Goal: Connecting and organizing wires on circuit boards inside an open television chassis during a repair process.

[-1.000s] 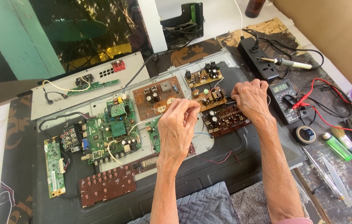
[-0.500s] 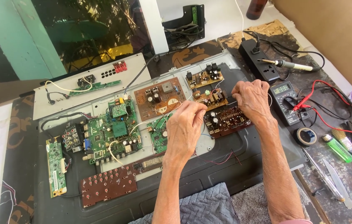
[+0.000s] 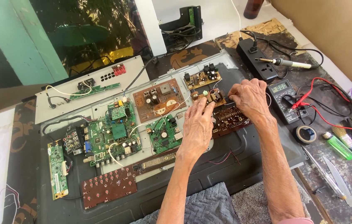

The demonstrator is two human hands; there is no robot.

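Observation:
My left hand (image 3: 196, 126) reaches over a small green circuit board (image 3: 162, 136), and its fingertips rest on the left end of a small brown circuit board (image 3: 212, 98). From the other side, my right hand (image 3: 248, 97) curls its fingers on that board's right end, where thin wires come off. Just below both hands lies a dark brown board (image 3: 232, 119). All of this sits on a dark flat TV back panel (image 3: 250, 153). Fingers hide the exact grip.
A large green main board (image 3: 114, 132), a brown board (image 3: 159, 99) and a red-brown button board (image 3: 107, 186) lie to the left. To the right are a multimeter (image 3: 286, 97) with red leads, a soldering iron (image 3: 286, 63), a power strip (image 3: 257, 62), tape (image 3: 306, 133) and a green lighter (image 3: 338, 147).
My left hand has moved right and slightly down, from the brown board to the small brown board. My right hand has drawn in a little toward it.

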